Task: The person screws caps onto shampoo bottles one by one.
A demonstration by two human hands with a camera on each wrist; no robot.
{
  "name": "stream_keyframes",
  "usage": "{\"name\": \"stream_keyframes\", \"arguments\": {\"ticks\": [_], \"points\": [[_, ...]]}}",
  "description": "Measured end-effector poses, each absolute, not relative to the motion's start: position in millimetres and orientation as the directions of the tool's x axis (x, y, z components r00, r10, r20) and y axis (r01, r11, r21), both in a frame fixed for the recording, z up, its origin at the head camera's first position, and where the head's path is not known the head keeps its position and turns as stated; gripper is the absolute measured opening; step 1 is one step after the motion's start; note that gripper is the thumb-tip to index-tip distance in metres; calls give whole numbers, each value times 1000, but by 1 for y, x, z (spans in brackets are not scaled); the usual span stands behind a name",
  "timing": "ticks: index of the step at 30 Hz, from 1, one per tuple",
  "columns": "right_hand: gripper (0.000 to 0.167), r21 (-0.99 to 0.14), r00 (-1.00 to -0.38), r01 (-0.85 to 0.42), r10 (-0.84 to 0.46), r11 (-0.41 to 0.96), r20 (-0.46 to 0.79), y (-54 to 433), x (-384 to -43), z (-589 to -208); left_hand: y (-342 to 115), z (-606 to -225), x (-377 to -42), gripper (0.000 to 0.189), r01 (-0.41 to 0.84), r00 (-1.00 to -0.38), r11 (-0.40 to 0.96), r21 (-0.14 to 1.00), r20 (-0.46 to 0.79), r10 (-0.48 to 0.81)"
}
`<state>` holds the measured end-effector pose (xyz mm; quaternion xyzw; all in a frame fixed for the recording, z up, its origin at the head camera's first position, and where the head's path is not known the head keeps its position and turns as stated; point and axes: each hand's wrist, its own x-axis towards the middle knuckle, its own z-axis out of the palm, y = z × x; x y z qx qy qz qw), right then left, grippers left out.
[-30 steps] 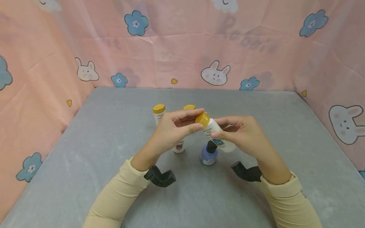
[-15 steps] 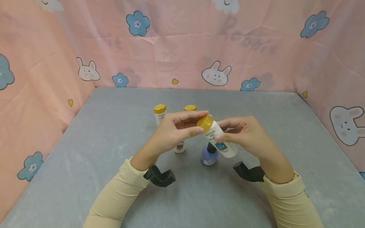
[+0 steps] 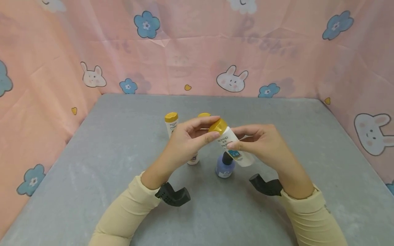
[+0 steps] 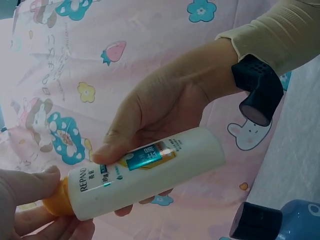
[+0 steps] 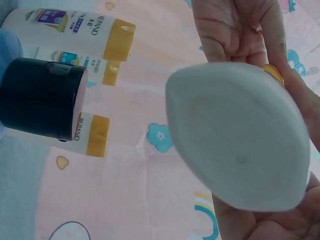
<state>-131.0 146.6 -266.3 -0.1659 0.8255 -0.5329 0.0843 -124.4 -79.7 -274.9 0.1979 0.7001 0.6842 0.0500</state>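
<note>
My left hand (image 3: 187, 140) pinches the gold cap (image 3: 218, 127) of a white shampoo bottle (image 4: 150, 175) between thumb and fingers. My right hand (image 3: 264, 143) grips the bottle's body, thumb across the front near the blue label. Held above the table, the bottle leans with its cap up and to the left. Its pale base (image 5: 237, 135) fills much of the right wrist view. The cap sits on the bottle's top. Just below stands a small blue-purple bottle (image 3: 224, 168) with a black cap (image 5: 45, 97), close to the shampoo bottle; I cannot tell whether they touch.
Behind my left hand stand similar white bottles with gold caps: one at the left (image 3: 171, 124), one farther back (image 3: 204, 115), and one nearer (image 3: 193, 159), mostly hidden by the hand. A grey table (image 3: 129, 123) lies under everything, with a pink printed curtain (image 3: 184, 51) around it.
Both hands and the bottle dipped slightly to the right, then came back up and left. My left wrist has turned a little. Both hands keep their hold; the standing bottles stay put.
</note>
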Motion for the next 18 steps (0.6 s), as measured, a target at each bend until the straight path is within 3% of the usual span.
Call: {"name": "stream_keyframes", "arguments": {"ticks": [7, 18], "points": [[34, -897, -928, -207, -368, 392, 54, 144, -131, -266, -80, -279, -123, 38, 320, -895, 12, 947, 298, 332], [34, -889, -928, -222, -367, 400, 67, 144, -129, -266, -81, -280, -126, 37, 361, -875, 21, 932, 331, 354]]}}
